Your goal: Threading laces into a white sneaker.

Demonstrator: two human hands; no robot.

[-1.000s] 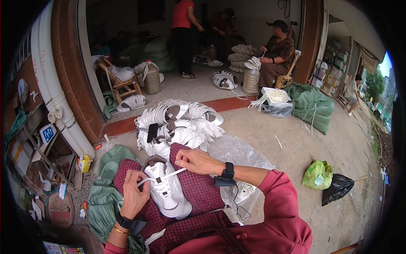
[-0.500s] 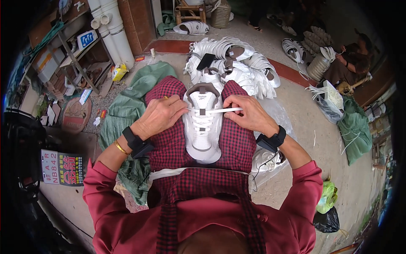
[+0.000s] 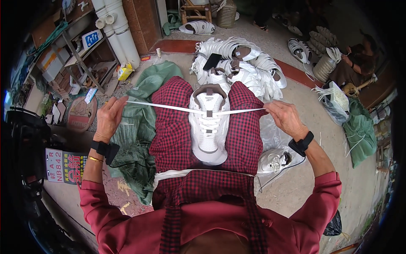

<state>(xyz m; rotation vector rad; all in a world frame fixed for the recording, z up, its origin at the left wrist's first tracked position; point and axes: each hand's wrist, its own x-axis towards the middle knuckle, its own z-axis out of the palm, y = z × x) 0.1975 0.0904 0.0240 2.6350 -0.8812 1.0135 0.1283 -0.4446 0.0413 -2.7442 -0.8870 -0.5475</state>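
Note:
A white sneaker point(image 3: 210, 131) with a brown-grey collar lies on my lap over a red-and-black checked apron point(image 3: 172, 127), its toe toward me. A flat white shoelace point(image 3: 165, 106) runs out of its upper eyelets to both sides, stretched nearly straight. Out to the left, my left hand point(image 3: 111, 116) is closed on one lace end. My right hand point(image 3: 285, 116) pinches the other end beyond my right knee. Both hands are apart from the shoe itself.
A heap of white shoe uppers point(image 3: 241, 63) lies beyond my knees, a black phone point(image 3: 212, 62) on it. Another white sneaker point(image 3: 272, 161) rests at my right on clear plastic. Green sacking point(image 3: 144, 97) spreads at my left. A person point(image 3: 359, 59) sits at the far right.
Both hands have moved outward from beside the shoe, drawing the lace out long on each side. The shoe stays on my lap. The whole view has shifted slightly.

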